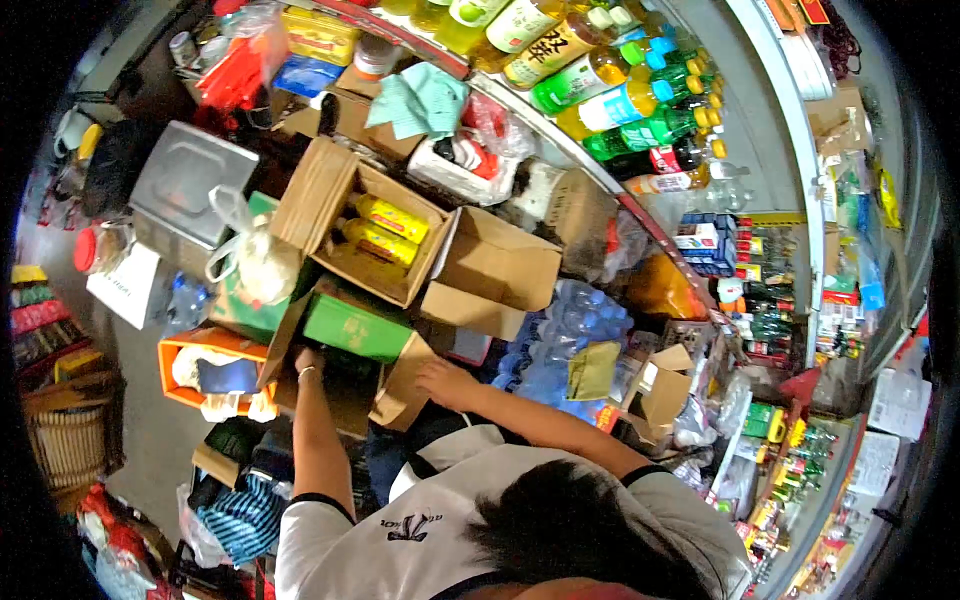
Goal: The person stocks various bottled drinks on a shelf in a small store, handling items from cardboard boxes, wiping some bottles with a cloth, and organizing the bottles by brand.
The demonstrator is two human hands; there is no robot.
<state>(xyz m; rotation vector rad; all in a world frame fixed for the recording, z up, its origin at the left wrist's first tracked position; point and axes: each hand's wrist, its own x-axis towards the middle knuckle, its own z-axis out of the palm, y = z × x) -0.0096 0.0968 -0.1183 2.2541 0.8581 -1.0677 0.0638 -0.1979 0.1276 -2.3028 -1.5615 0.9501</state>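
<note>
An open cardboard box with a green side [358,322] stands in front of my body, its inside dark. My left hand [307,360] is at the box's left side, beside a raised flap; its fingers are mostly hidden. On the right, my right hand [446,384] has its fingers closed on the edge of the brown cardboard flap [405,382]. Just beyond is a brown box [378,275] holding yellow bottles [390,230]. To its right lies an open carton [492,262].
An orange box [215,375] stands left of my left arm. Wrapped water bottles [570,335] are beyond my right forearm. Drink bottles [610,100] line a curved shelf at the top right. A metal box [190,185] is at the upper left.
</note>
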